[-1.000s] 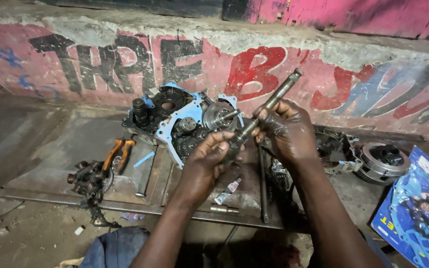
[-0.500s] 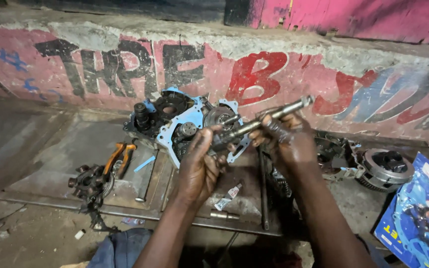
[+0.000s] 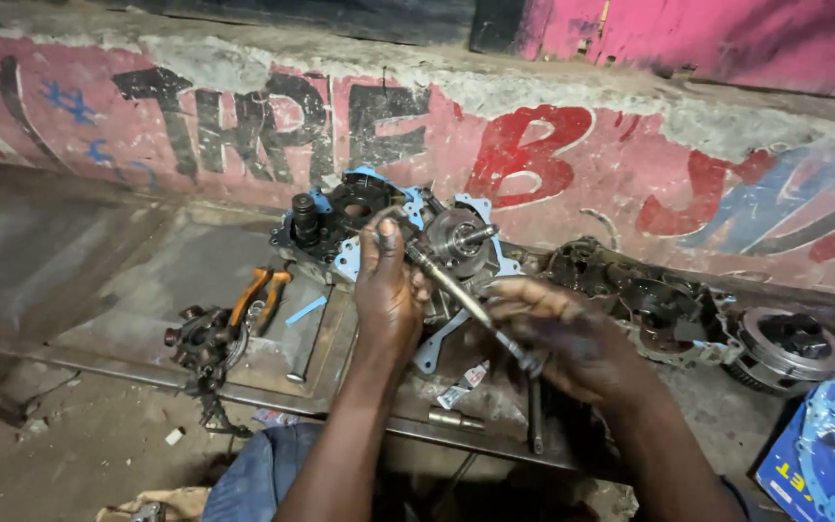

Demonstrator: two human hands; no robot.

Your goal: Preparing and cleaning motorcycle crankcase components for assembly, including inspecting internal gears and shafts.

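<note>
From the head camera, looking down, both hands work over a greasy metal desk (image 3: 195,261) set against a painted wall (image 3: 582,145). The left hand (image 3: 388,290) is raised with its fingers wrapped around the upper part of a slim metal shaft (image 3: 456,295), gripping it near the top end. The right hand (image 3: 572,338) is clenched around the lower end of the same shaft, so the shaft runs on a slant between the two hands, its upper end toward the left hand and its lower end toward the right.

Just behind the left hand sits an engine case (image 3: 388,227) with pale blue gasket edges, a round gear or bearing showing on its right part; the shaft's upper end is in front of it, and whether it touches the case cannot be told. To the right of the right hand lies a second dark engine half (image 3: 640,295), and further right a round clutch assembly (image 3: 790,343). At the far right edge is a blue parts box (image 3: 823,454).

On the left side of the desk lie orange-handled pliers (image 3: 258,290), and near them a small dark metal part (image 3: 200,338) at the desk's front edge. A short metal pin (image 3: 454,420) lies near the front, below the hands.
</note>
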